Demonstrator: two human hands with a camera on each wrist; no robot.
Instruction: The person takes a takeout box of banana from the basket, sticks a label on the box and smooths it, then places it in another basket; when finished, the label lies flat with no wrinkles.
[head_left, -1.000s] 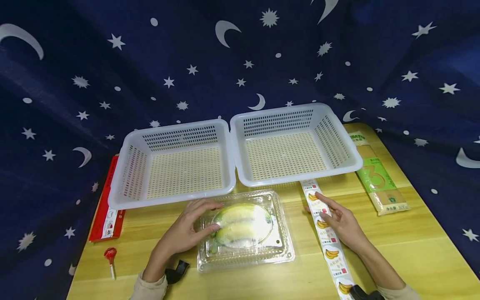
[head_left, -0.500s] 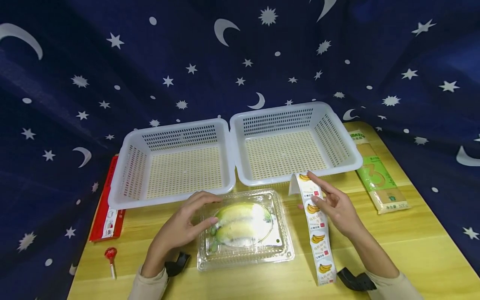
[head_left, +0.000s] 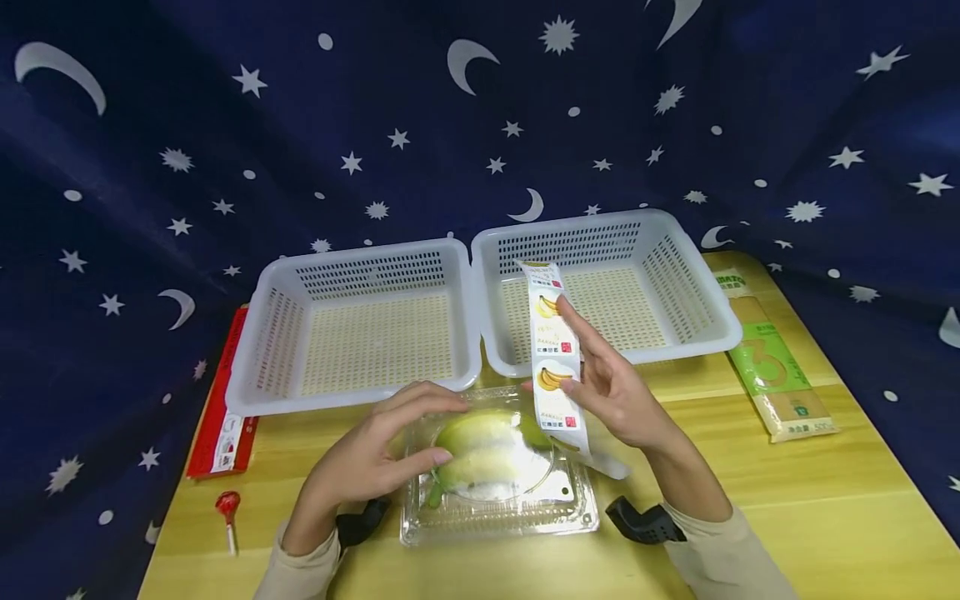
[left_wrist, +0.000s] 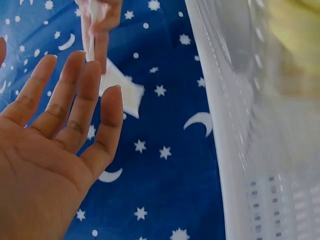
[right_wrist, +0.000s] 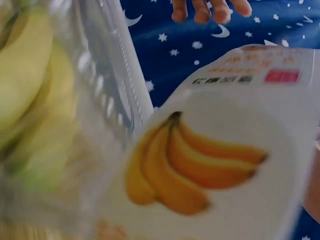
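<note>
A strip of banana stickers (head_left: 556, 367) hangs in my right hand (head_left: 626, 396), which pinches it between thumb and fingers. The strip reaches over the right side of a clear plastic clamshell box (head_left: 517, 521), its upper end in front of the right basket. Through the lid show yellow-green bananas (head_left: 480, 454). My left hand (head_left: 375, 450) is held at the box's left side, fingers spread and relaxed, gripping nothing; the left wrist view shows its bare palm (left_wrist: 45, 165). Close up in the right wrist view, the sticker strip (right_wrist: 200, 155) covers much of the box (right_wrist: 107, 55).
Two white slotted baskets, left (head_left: 352, 404) and right (head_left: 723, 337), stand side by side behind the box. A red packet (head_left: 243, 433) and a red lollipop (head_left: 228, 504) lie at left. At right lies a green and tan food packet (head_left: 776, 367). A star-patterned cloth (head_left: 420, 100) hangs behind.
My right hand has lifted the sticker strip off the table and carried it left, over the box. My left hand stays by the box. The head view has shifted slightly.
</note>
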